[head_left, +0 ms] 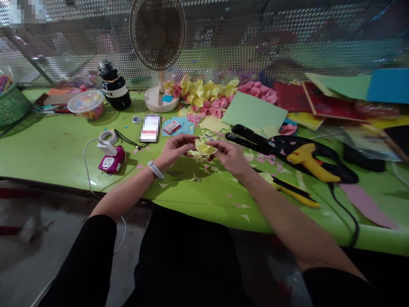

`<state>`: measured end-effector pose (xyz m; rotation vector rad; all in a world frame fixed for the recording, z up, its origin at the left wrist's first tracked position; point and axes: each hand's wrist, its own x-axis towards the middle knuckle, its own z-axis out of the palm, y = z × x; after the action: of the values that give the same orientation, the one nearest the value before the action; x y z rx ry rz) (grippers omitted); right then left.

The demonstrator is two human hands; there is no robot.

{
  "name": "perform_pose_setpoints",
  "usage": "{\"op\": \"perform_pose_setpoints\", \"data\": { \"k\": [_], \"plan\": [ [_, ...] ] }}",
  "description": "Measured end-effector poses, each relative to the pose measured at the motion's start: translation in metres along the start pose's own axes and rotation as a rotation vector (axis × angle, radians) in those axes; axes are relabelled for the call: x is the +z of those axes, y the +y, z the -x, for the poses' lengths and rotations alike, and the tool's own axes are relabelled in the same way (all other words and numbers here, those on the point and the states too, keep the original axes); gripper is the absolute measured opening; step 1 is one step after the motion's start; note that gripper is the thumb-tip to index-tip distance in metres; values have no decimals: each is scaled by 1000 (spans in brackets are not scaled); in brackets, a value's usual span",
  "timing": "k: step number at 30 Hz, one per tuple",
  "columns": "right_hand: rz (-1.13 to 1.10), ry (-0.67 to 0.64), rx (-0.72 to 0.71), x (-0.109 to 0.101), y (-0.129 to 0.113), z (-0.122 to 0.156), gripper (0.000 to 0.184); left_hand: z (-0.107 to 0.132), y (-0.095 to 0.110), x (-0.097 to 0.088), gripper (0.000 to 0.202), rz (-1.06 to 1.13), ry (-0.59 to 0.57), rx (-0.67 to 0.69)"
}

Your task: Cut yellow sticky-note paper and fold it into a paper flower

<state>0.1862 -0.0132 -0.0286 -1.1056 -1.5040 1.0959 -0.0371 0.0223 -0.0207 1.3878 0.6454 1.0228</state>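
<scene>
Between my two hands, a yellow paper flower (204, 148) is held just above the green table. Its left edge is pinched by my left hand (178, 150), thumb and fingers closed on it. From the other side, the closed fingers of my right hand (230, 157) grip the flower's right edge. Small paper scraps (207, 170) lie under and around both hands. Behind them is a heap of finished-looking yellow paper flowers (204, 93), with pink paper flowers (258, 91) beside it. A black flat iron (252, 138) lies to the right of my right hand.
A fan (158, 36), a black bottle (116, 87) and a lidded plastic tub (86, 104) stand at the back. A phone (149, 128), tape roll (108, 136) and purple power socket (111, 161) lie left. Right are a yellow glue gun (315, 164), stapler-like tool (297, 192) and paper sheets (255, 111).
</scene>
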Motion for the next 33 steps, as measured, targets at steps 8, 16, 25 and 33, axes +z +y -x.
{"op": "perform_pose_setpoints", "data": {
  "k": [8,16,25,33],
  "plan": [
    [75,-1,-28,2,-8,1,29,1,3,2,28,-44,16,-37],
    [82,-2,4,1,-9,1,30,0,2,2,28,-56,27,-38],
    [42,10,16,0,-5,1,22,0,2,2,33,-4,16,-73],
    [20,4,34,0,-6,1,28,0,2,3,32,34,24,-79]
  ]
}}
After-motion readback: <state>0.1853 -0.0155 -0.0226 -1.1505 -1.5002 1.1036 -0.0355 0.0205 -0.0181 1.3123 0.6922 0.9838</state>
